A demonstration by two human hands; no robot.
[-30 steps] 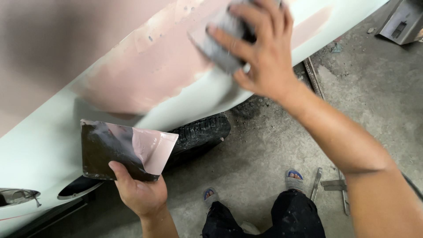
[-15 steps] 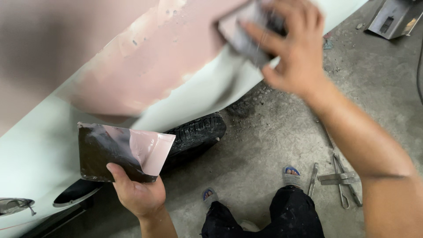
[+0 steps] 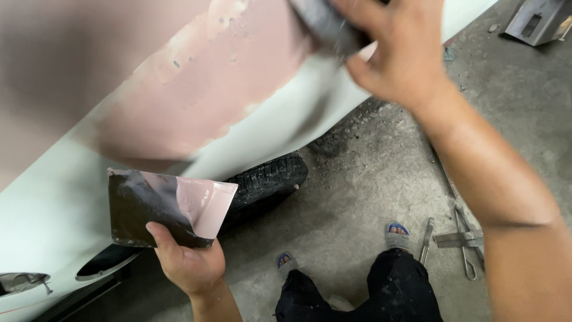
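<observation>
My left hand (image 3: 186, 263) holds a dark flat board (image 3: 156, 209) by its lower edge; a smear of pink filler covers the board's right part. My right hand (image 3: 398, 49) presses a grey spreader (image 3: 325, 25) against the white car body panel (image 3: 53, 203), at the upper right end of a wide patch of pink filler (image 3: 202, 89). The spreader is partly hidden by my fingers and blurred.
A black tyre (image 3: 268, 179) sits under the wheel arch. Metal tools (image 3: 459, 238) lie on the concrete floor (image 3: 357, 197) at right, next to my sandalled feet (image 3: 396, 235). A grey metal part (image 3: 536, 21) lies at the top right.
My right hand has slid the spreader up and to the right along the filler patch. The left hand with the board has hardly moved.
</observation>
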